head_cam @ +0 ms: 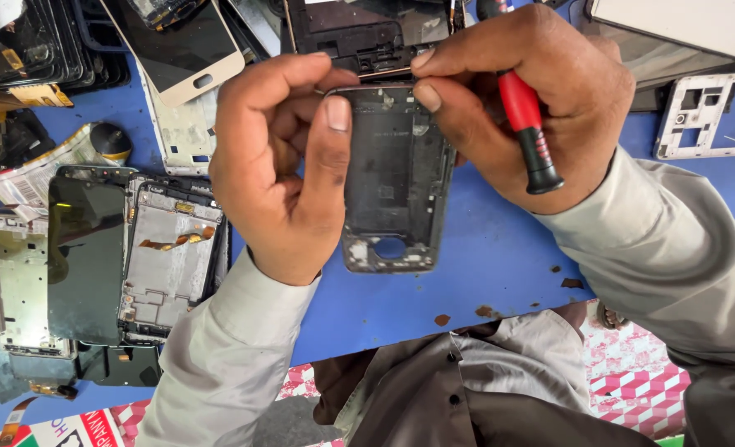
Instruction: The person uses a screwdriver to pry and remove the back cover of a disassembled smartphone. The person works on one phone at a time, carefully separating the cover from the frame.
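Holding a dark phone frame [396, 178] above the blue table [483, 265], the person grips it with both hands. Nearest, the frame's bottom end with its round hole points toward the body; its long axis runs away from the person, nearly straight up the view, tilted slightly. The left hand [280, 165] clasps the left edge, thumb pressed on the upper part. The right hand [533, 99] pinches the top corner with fingertips while a red-handled screwdriver [529, 128] lies tucked in the palm. The step looks like inspection or freeing of the top edge; the next move would call for shifting the screwdriver into working grip. Farther off lie other phone parts [173, 257] and screens [189, 50].
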